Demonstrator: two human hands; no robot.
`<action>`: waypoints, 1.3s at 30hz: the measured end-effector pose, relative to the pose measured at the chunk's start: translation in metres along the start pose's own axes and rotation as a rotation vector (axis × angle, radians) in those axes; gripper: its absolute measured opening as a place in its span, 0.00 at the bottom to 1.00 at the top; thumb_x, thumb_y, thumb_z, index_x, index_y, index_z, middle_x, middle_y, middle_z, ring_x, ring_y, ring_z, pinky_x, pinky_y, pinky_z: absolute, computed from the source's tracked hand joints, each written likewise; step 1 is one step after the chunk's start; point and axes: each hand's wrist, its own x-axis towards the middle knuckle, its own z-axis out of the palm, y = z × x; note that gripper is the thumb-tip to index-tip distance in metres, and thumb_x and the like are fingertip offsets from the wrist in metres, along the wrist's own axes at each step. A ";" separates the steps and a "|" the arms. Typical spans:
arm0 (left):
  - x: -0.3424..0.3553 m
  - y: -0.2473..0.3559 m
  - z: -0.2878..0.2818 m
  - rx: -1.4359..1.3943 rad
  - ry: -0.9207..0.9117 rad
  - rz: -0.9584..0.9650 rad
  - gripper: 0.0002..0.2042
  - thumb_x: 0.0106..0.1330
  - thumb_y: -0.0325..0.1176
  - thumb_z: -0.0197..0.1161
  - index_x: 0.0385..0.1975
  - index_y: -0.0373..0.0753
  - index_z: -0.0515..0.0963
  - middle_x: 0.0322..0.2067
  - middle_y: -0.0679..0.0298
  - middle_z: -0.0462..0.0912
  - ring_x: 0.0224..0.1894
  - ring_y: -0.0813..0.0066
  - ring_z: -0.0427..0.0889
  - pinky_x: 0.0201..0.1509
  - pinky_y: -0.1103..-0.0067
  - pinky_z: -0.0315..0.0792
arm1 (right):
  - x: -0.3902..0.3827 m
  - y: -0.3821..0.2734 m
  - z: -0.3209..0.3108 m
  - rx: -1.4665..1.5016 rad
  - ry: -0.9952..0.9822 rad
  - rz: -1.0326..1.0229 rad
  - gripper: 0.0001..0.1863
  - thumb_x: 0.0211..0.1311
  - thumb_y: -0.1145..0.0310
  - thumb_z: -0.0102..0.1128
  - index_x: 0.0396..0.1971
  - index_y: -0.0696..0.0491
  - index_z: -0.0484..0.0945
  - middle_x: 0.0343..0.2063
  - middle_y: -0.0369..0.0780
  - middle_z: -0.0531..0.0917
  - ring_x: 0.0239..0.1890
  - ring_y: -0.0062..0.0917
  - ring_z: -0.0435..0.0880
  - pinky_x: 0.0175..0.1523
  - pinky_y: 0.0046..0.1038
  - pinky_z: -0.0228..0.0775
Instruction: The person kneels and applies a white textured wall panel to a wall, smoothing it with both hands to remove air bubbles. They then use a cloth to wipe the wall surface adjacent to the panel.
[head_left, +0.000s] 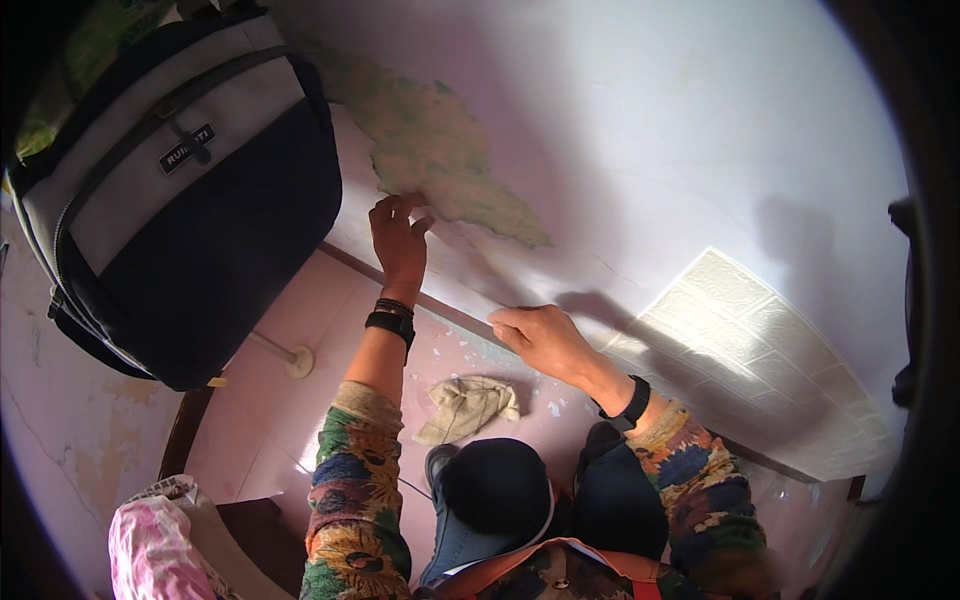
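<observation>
A bare greenish-tan patch runs down the pale wall, bordered by ragged paint. My left hand is at the patch's lower edge, with thumb and fingers bent into a pinch against the wall. Whatever lies between those fingertips is too small to make out. Lower and to the right, my right hand is closed near the base of the wall, thumb pressed over the curled fingers. What it may hold is hidden. A faint slanting line on the wall runs between the two hands.
A dark blue and grey backpack stands at the left. White brick-pattern wall panel covers the lower right wall. A crumpled checked cloth and paint flakes lie on the pink floor. Pink patterned fabric is at lower left.
</observation>
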 end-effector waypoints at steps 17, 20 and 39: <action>-0.011 0.004 0.005 -0.238 0.056 -0.229 0.13 0.60 0.31 0.69 0.42 0.39 0.76 0.38 0.61 0.79 0.44 0.62 0.77 0.50 0.67 0.71 | 0.001 0.010 0.004 -0.020 0.003 0.008 0.06 0.67 0.67 0.57 0.40 0.52 0.79 0.28 0.46 0.83 0.34 0.47 0.82 0.36 0.44 0.73; -0.008 0.007 0.008 -0.262 0.037 -0.306 0.16 0.58 0.32 0.72 0.43 0.38 0.75 0.37 0.61 0.79 0.42 0.64 0.77 0.49 0.68 0.72 | 0.000 0.009 0.004 -0.032 -0.013 0.010 0.07 0.67 0.67 0.57 0.40 0.52 0.79 0.29 0.46 0.84 0.34 0.46 0.82 0.36 0.44 0.73; -0.038 0.023 0.004 -0.202 -0.078 -0.291 0.31 0.62 0.24 0.65 0.67 0.42 0.67 0.53 0.56 0.76 0.54 0.61 0.76 0.56 0.69 0.71 | -0.001 0.013 0.006 -0.018 0.023 -0.006 0.06 0.66 0.67 0.58 0.38 0.52 0.79 0.27 0.47 0.83 0.33 0.48 0.82 0.36 0.45 0.73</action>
